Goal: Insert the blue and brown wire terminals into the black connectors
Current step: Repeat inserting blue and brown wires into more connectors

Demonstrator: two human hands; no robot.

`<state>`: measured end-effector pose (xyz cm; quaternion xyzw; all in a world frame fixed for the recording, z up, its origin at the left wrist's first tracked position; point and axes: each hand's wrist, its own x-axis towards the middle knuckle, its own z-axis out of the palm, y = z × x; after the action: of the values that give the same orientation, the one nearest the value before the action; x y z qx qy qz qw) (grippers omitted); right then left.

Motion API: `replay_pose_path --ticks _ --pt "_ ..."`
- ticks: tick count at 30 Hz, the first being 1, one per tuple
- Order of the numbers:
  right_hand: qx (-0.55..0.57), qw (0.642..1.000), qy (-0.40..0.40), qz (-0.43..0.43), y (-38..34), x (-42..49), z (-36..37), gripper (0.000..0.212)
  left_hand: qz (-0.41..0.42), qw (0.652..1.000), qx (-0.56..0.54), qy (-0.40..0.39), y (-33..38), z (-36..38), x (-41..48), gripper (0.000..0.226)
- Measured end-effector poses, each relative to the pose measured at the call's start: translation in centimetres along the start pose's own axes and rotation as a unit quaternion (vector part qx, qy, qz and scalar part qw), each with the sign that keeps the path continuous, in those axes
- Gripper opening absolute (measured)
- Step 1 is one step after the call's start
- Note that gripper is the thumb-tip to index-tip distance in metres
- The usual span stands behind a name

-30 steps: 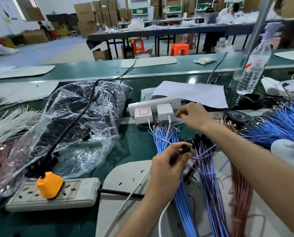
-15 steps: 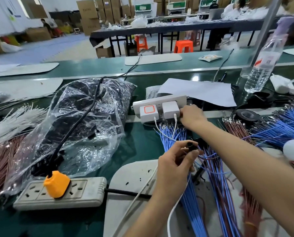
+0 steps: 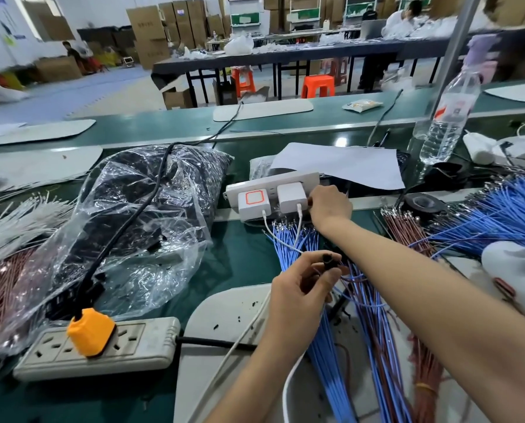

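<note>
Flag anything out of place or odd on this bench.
Black crumbs are scattered over the grey mat beside the left hand, which pinches a black connector. The right hand is at the white power strip, not the wires; that strip sits askew.

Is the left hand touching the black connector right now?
Touching. The head view shows the left hand pinching the black connector between thumb and fingers, with no gap visible.
</note>
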<state>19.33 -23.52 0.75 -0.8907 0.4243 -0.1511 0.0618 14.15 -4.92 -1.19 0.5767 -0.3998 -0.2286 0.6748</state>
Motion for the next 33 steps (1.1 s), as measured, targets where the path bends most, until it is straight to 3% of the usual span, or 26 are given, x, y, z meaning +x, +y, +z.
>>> replay_pose_path --ticks 4,8,15,19,24,29,33 --pt "-0.076 0.996 0.014 -0.042 -0.2 -0.1 0.0 0.027 0.005 1.000 0.026 -0.016 0.0 0.1 0.0 0.015" --pt "-0.083 0.995 0.011 -0.048 -0.2 0.3 -0.1 0.027 0.008 0.999 0.030 -0.018 0.1 0.1 -0.2 0.015" --pt "0.043 0.996 -0.071 -0.028 0.9 1.5 -1.4 0.028 0.002 0.998 0.061 -0.023 0.1 0.3 -0.2 0.015" --pt "0.108 0.982 -0.140 -0.061 1.7 2.3 -3.7 0.022 0.005 0.998 0.058 -0.027 0.2 0.1 -0.2 0.016" --pt "0.189 0.976 -0.066 -0.088 3.0 0.1 -6.2 0.015 0.015 0.998 0.059 -0.021 0.5 0.3 -0.3 0.019" --pt "0.401 0.901 -0.086 -0.145 6.0 -7.7 -8.4 0.013 0.041 0.994 0.099 -0.022 0.6 0.4 -0.3 0.031" --pt "0.511 0.839 -0.065 -0.173 8.3 -14.0 -8.5 0.019 0.073 0.983 0.163 -0.031 0.2 0.5 -0.2 0.027"
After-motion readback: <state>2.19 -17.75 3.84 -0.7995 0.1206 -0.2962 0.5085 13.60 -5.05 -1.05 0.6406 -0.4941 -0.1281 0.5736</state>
